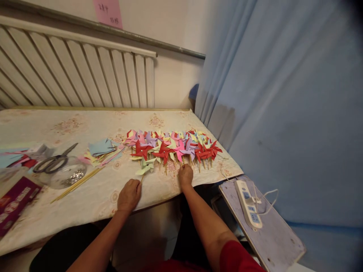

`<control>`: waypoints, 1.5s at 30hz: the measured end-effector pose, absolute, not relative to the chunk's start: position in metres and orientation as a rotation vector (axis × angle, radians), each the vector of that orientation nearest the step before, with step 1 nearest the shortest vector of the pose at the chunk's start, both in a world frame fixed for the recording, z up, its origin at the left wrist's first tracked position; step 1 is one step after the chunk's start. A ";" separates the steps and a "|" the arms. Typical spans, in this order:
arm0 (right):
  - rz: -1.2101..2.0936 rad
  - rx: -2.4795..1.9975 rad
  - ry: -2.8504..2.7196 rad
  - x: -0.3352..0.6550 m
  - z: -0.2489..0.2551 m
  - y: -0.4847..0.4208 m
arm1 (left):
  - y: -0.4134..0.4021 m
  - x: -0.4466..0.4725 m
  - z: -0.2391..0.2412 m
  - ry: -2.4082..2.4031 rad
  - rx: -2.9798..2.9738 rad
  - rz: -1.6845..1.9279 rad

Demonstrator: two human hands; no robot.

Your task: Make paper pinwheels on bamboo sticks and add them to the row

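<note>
At far left, well to the left of the left hand, a purple box (18, 204) lies on a flower-patterned tablecloth (99, 204), with colored paper sheets (13, 160) and a small pale box (39, 150) beyond it. Dark-handled scissors (61, 155) lie at the edge of a clear round dish (56, 180) holding small shiny metal pieces (76, 176). Nearer the left hand, a bundle of thin wooden sticks (78, 184) slants across the cloth, and beyond that sits a loose pile of cut paper (100, 146), light blue on top.

A person's left hand (129, 195), near the table's front edge, is closed on the stick of a pale green paper pinwheel (146, 166), its head just beyond the fingers. Behind it and to its right, rows of pinwheels (164, 152) in red, pink, lilac and yellow lie close together, sticks pointing toward the person. The right hand (186, 175), well apart from the left, is curled at the front of those sticks; whether it grips one cannot be made out.

To the right of the right hand, beside the table, a white power strip (248, 204) with a plugged-in cord rests on a worn board (279, 240), a blue curtain (283, 113) hanging beyond.
</note>
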State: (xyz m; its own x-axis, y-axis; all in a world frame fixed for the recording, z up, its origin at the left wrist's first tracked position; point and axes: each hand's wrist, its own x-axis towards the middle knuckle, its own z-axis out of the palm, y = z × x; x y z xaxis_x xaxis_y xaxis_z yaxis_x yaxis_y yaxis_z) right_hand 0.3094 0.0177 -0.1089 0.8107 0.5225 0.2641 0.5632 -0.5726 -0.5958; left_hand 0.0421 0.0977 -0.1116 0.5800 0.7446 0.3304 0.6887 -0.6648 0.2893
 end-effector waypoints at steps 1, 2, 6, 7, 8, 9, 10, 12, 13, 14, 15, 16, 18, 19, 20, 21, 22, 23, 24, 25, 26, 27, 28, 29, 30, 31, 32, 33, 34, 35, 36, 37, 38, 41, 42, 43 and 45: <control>-0.074 -2.306 -0.794 0.310 -0.109 0.018 | 0.098 0.042 -0.112 1.214 2.674 0.660; -0.070 -2.312 -0.793 0.310 -0.108 0.019 | 0.097 0.042 -0.112 1.207 2.672 0.669; -0.048 -2.342 -0.787 0.312 -0.109 0.023 | 0.097 0.042 -0.111 1.192 2.680 0.694; -0.044 -2.348 -0.785 0.313 -0.109 0.024 | 0.096 0.042 -0.111 1.192 2.685 0.693; -0.041 -2.354 -0.782 0.313 -0.109 0.025 | 0.096 0.043 -0.111 1.191 2.692 0.691; -0.040 -2.359 -0.780 0.313 -0.110 0.026 | 0.096 0.043 -0.111 1.191 2.698 0.688; -0.041 -2.362 -0.780 0.313 -0.110 0.026 | 0.096 0.043 -0.111 1.192 2.705 0.685; -0.045 -2.363 -0.780 0.313 -0.109 0.027 | 0.097 0.043 -0.112 1.203 2.713 0.681; -0.049 -2.362 -0.779 0.312 -0.109 0.027 | 0.097 0.043 -0.112 1.209 2.715 0.675; -0.053 -2.360 -0.777 0.312 -0.108 0.027 | 0.097 0.043 -0.112 1.213 2.717 0.669; -0.058 -2.357 -0.775 0.311 -0.108 0.027 | 0.097 0.043 -0.112 1.215 2.717 0.664; -0.062 -2.354 -0.773 0.311 -0.107 0.026 | 0.097 0.042 -0.113 1.215 2.718 0.660; -0.068 -2.343 -0.771 0.311 -0.107 0.026 | 0.097 0.042 -0.113 1.208 2.719 0.665; -0.070 -2.336 -0.773 0.311 -0.107 0.026 | 0.097 0.042 -0.114 1.204 2.720 0.670; -0.072 -2.327 -0.775 0.311 -0.107 0.025 | 0.097 0.042 -0.114 1.199 2.722 0.674; -0.074 -2.318 -0.778 0.311 -0.107 0.025 | 0.097 0.042 -0.114 1.193 2.723 0.678; -0.075 -2.309 -0.780 0.312 -0.107 0.025 | 0.097 0.042 -0.114 1.189 2.721 0.682; -0.075 -2.300 -0.783 0.312 -0.107 0.025 | 0.097 0.042 -0.114 1.188 2.718 0.684; -0.075 -2.291 -0.784 0.313 -0.107 0.025 | 0.097 0.042 -0.114 1.191 2.713 0.683; -0.074 -2.282 -0.785 0.313 -0.107 0.025 | 0.097 0.042 -0.113 1.197 2.707 0.679; -0.072 -2.275 -0.785 0.313 -0.107 0.025 | 0.097 0.042 -0.113 1.206 2.702 0.671; -0.071 -2.268 -0.783 0.313 -0.108 0.025 | 0.097 0.043 -0.113 1.212 2.700 0.661; -0.069 -2.262 -0.778 0.313 -0.108 0.025 | 0.097 0.043 -0.112 1.217 2.700 0.651; -0.066 -2.257 -0.772 0.313 -0.108 0.025 | 0.097 0.043 -0.112 1.220 2.701 0.646; -0.063 -2.253 -0.766 0.313 -0.107 0.026 | 0.097 0.043 -0.113 1.218 2.701 0.646; -0.059 -2.247 -0.760 0.312 -0.107 0.026 | 0.098 0.043 -0.113 1.215 2.702 0.652; -0.056 -2.241 -0.756 0.312 -0.107 0.025 | 0.098 0.043 -0.113 1.212 2.701 0.660; -0.055 -2.234 -0.753 0.312 -0.106 0.025 | 0.098 0.043 -0.114 1.210 2.699 0.669; -0.056 -2.228 -0.748 0.312 -0.106 0.023 | 0.098 0.043 -0.114 1.207 2.697 0.677; -0.061 -2.223 -0.740 0.312 -0.105 0.021 | 0.098 0.043 -0.114 1.202 2.695 0.681; -0.074 -2.219 -0.724 0.313 -0.105 0.019 | 0.098 0.043 -0.114 1.198 2.695 0.682; -0.098 -2.214 -0.699 0.314 -0.105 0.016 | 0.098 0.043 -0.114 1.195 2.697 0.681; -0.129 -2.208 -0.669 0.316 -0.105 0.013 | 0.098 0.043 -0.114 1.192 2.701 0.680; -0.211 -2.197 -0.597 0.323 -0.106 0.004 | 0.098 0.043 -0.115 1.193 2.720 0.681; -0.223 -2.201 -0.587 0.326 -0.107 0.002 | 0.098 0.043 -0.115 1.195 2.724 0.681; -0.228 -2.207 -0.583 0.329 -0.107 0.001 | 0.098 0.043 -0.115 1.199 2.725 0.682; -0.231 -2.219 -0.581 0.334 -0.109 0.000 | 0.098 0.042 -0.116 1.203 2.725 0.683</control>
